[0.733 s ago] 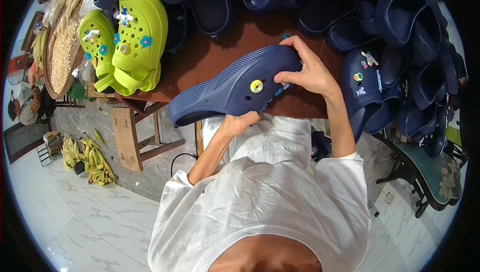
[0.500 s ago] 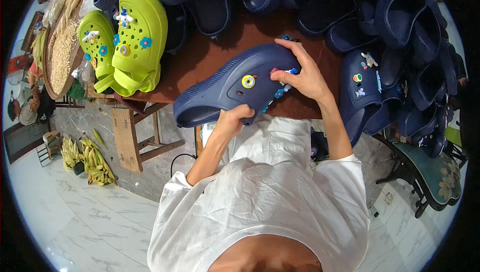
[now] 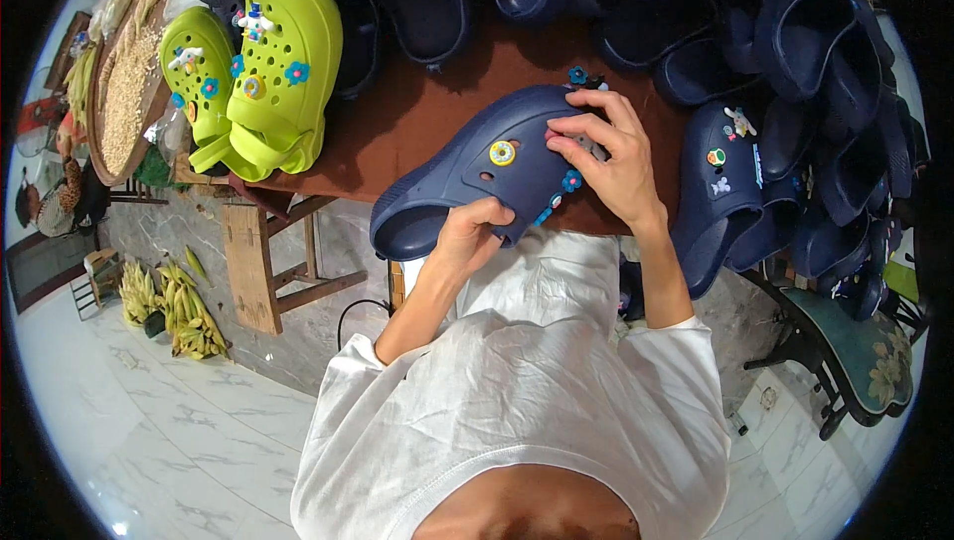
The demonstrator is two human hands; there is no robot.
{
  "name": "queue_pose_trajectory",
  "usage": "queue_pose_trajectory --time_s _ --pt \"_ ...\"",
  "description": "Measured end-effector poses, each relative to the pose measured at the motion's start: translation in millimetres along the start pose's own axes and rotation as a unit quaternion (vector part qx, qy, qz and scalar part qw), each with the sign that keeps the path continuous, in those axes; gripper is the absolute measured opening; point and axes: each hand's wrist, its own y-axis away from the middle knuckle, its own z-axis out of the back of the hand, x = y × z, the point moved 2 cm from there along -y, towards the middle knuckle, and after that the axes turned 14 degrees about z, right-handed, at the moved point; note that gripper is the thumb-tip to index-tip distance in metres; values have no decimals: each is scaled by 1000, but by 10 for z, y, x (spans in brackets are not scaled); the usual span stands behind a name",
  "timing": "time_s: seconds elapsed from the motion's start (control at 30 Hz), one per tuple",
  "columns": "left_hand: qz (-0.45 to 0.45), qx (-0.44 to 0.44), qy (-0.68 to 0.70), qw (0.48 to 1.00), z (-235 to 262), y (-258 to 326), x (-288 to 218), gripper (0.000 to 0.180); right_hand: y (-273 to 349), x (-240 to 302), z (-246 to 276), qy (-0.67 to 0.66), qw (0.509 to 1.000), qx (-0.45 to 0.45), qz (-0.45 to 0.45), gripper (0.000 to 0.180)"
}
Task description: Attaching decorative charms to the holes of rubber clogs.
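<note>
My left hand (image 3: pixel 467 235) is closed around the heel end of a navy blue clog (image 3: pixel 477 177), thumb on top, holding it just above the near edge of the brown table (image 3: pixel 397 113). My right hand (image 3: pixel 608 157) curls over the toe end, its fingertips (image 3: pixel 566 133) pinching at a small charm in the clog's upper, just beside a yellow ring charm (image 3: pixel 503 153) and small blue flower charms. Beyond my left hand sits a pair of lime green clogs (image 3: pixel 263 68) with charms, and more navy clogs (image 3: pixel 795 93) are heaped past my right hand.
</note>
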Motion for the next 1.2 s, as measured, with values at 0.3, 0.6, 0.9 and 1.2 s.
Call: queue_pose_trajectory --time_s 0.3,0.6,0.9,1.2 --pt "26 1 -7 1000 -123 6 -116 41 -42 -114 -62 -23 999 8 -35 19" --pt "-62 -146 142 977 44 83 -356 39 368 -715 185 -22 957 -212 -197 15" --pt "-72 -28 189 979 181 98 -341 41 559 -830 117 67 956 -162 -234 13" --pt "-93 -48 153 983 147 122 -281 45 345 -926 -112 175 962 -99 -184 20"
